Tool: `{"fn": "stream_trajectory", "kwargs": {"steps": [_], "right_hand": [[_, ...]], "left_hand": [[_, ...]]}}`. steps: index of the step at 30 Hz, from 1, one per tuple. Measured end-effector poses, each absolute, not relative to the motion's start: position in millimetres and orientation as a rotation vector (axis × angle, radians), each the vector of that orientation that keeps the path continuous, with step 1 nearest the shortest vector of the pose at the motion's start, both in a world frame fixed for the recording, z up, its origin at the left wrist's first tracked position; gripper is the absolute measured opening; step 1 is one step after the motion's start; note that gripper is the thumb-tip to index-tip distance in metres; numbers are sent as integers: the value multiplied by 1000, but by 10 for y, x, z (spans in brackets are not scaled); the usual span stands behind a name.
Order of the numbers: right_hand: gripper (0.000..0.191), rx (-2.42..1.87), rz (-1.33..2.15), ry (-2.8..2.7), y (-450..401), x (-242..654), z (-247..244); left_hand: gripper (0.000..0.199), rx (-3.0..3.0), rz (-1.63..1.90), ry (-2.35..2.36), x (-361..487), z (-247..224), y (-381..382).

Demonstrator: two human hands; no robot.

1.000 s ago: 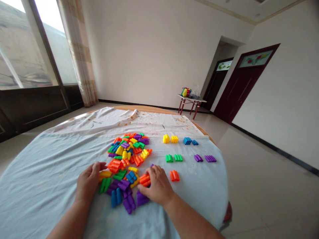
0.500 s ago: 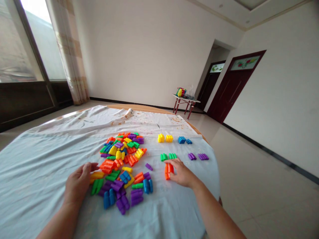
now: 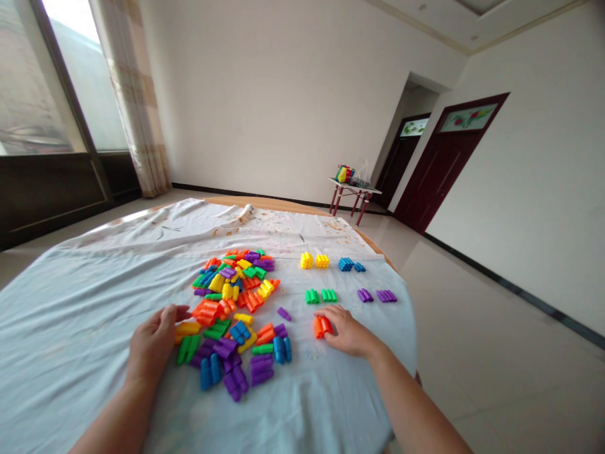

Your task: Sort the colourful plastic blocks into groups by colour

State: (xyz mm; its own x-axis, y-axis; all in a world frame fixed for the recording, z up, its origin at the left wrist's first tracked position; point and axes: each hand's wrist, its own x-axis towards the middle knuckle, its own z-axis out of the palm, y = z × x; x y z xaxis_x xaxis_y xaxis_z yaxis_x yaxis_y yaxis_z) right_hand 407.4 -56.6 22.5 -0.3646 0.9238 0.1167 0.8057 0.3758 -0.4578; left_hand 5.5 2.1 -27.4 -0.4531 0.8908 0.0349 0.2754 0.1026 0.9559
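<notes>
My right hand is closed on an orange bullet-shaped plastic block piece, made of joined tubes, at the table's right side. Just beyond it lie two green block groups. My left hand is at the left edge of a mixed pile of similar blocks, its fingers stretched towards orange blocks and above a yellow-orange block. Nothing shows in its grasp, though its fingertips partly overlap the pile. Green, blue and purple blocks lie nearby.
Yellow groups, blue groups and purple groups lie at the right rear. A loose purple block sits between the pile and my right hand. A light-blue cloth covers the round table. A small table stands beyond.
The orange piece in my right hand has tipped, so it looks shorter and shows more of its end. My left hand stays by the pile. The view has shifted slightly.
</notes>
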Motion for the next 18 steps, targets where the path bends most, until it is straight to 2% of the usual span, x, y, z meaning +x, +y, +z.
{"fn": "stream_trajectory", "kwargs": {"steps": [6,9,11,13,16,18], "right_hand": [[55,-1477,420,-2259,-611,3950,346],[48,-1366,440,-2237,-677,3689,401],[41,-1291,500,-2276,-718,3476,378],[42,-1270,517,-2314,-740,3292,310],[46,-1285,437,-2330,-728,3143,208],[41,-1267,390,-2353,-707,3125,199]], "left_hand": [[43,1135,1377,1787,63,-268,12],[43,1127,1374,1786,62,-270,15],[43,1126,1374,1790,55,-280,20],[44,1132,1375,1794,45,-291,23],[46,1158,1379,1807,37,-289,16],[47,1196,1382,1831,40,-276,10]]}}
